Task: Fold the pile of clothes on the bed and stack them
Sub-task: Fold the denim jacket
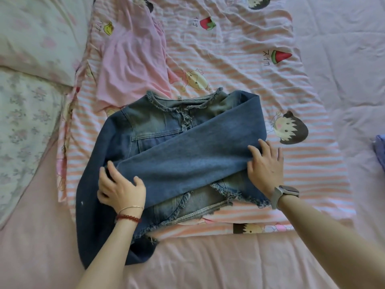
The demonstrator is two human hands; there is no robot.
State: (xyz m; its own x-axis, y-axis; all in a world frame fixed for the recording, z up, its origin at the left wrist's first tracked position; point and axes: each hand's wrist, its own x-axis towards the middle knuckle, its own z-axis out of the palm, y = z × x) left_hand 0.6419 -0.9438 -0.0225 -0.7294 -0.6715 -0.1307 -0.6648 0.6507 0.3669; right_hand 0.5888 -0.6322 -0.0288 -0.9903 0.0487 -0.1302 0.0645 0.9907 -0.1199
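Observation:
A blue denim jacket [158, 126] with frayed edges lies front up in the middle of the bed. Its right sleeve [193, 157] is folded across the chest toward the left. My left hand [119, 188] grips the cuff end of that sleeve, fingers curled on the cloth. My right hand [265, 165], with a watch on the wrist, lies flat with spread fingers on the fold at the jacket's right edge. The jacket's left sleeve [91, 207] hangs down along the left side. A pink garment [133, 57] lies crumpled just beyond the jacket's collar.
A striped pink cartoon-print blanket [239, 59] lies under the clothes on a pink sheet [208, 263]. Floral pillows [31, 38] sit at the left. A bluish-purple cloth [380, 151] shows at the right edge.

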